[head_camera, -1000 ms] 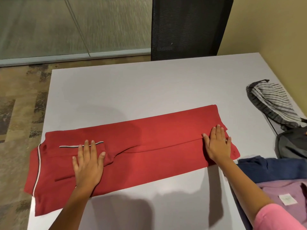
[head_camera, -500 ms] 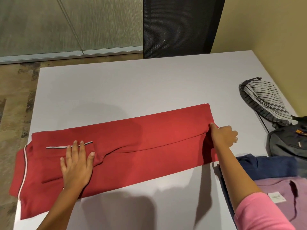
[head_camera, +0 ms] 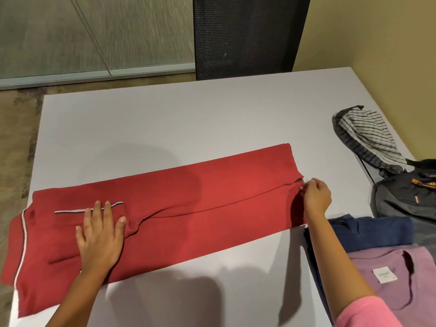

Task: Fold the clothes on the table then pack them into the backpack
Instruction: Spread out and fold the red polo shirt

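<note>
While left hand (head_camera: pixel 100 234) presses flat w/ spread fingers, right hand (head_camera: pixel 315 197) prob. pinches red shirt's (head_camera: pixel 188 208) right hem; soft, light knit, take hem corners.

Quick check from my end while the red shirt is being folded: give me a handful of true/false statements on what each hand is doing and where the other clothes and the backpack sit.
1. The left hand lies flat on the red shirt. True.
2. The right hand rests flat in the middle of the shirt. False: it pinches the shirt's right end.
3. The purple shirt lies on the blue garment. True.
4. The backpack stands at the table's left edge. False: it sits at the right edge, near the striped cloth.
5. The red shirt is already in the backpack. False: it lies on the table.
</note>
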